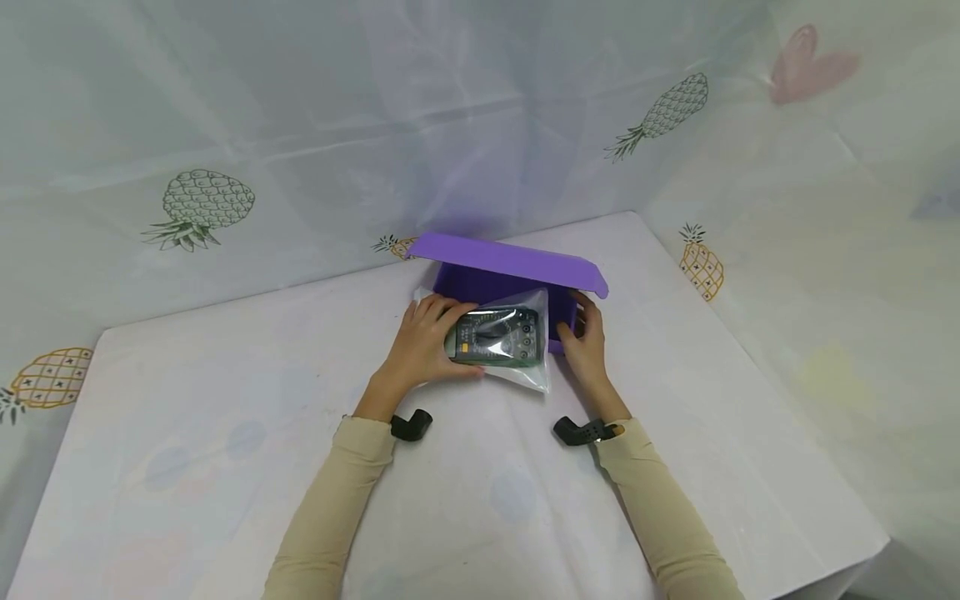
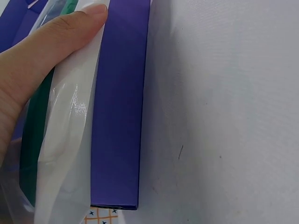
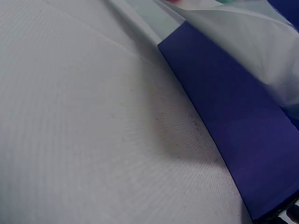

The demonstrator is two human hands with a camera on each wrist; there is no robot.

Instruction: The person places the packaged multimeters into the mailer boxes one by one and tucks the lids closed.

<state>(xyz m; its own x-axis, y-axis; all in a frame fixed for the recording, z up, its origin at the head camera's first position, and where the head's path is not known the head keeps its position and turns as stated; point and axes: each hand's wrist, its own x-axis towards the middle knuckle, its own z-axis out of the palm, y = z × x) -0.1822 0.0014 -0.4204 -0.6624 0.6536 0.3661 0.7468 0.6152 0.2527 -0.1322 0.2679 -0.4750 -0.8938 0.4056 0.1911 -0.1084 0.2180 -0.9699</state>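
A dark multimeter with a green edge [image 1: 498, 335] lies inside a clear plastic bag [image 1: 534, 379], over the front of a purple box [image 1: 480, 283]. My left hand [image 1: 427, 342] grips the left end of the bagged multimeter, thumb along the near side and fingers over the far side. In the left wrist view, the thumb presses the white bag [image 2: 70, 107] beside the box's purple side wall [image 2: 119, 107]. My right hand [image 1: 588, 346] holds the box's right wall, thumb at the inner side. The box's lid [image 1: 510, 257] stands raised and tilts forward; much of the interior is hidden.
A white cloth covers the table [image 1: 225, 467], whose right edge drops off beyond the right arm. Behind it hangs a pale curtain [image 1: 315, 133] printed with pineapples. Black straps with small black devices [image 1: 412, 425] sit on both wrists.
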